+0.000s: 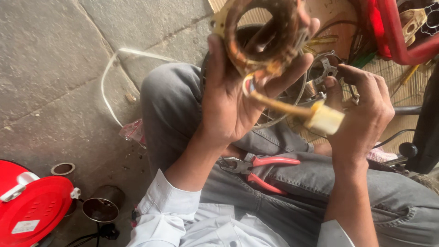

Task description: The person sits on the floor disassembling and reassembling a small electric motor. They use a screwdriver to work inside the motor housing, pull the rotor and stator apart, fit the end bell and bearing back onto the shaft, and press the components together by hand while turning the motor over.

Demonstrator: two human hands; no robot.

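Head cam: left hand (228,100) grips coil ring (263,36); right hand (366,110) nr connector (324,120).

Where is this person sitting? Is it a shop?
Probably a small floor-level repair workshop: a wound motor coil in the left hand, pliers on the lap, and a red cable reel on the stone floor.

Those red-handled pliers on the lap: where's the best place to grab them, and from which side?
Grip the pliers by the red handles, coming from the right hand side. The handles splay toward the right and lie exposed on the grey trousers, while the metal jaws point toward the left hand's forearm, which crowds that end.
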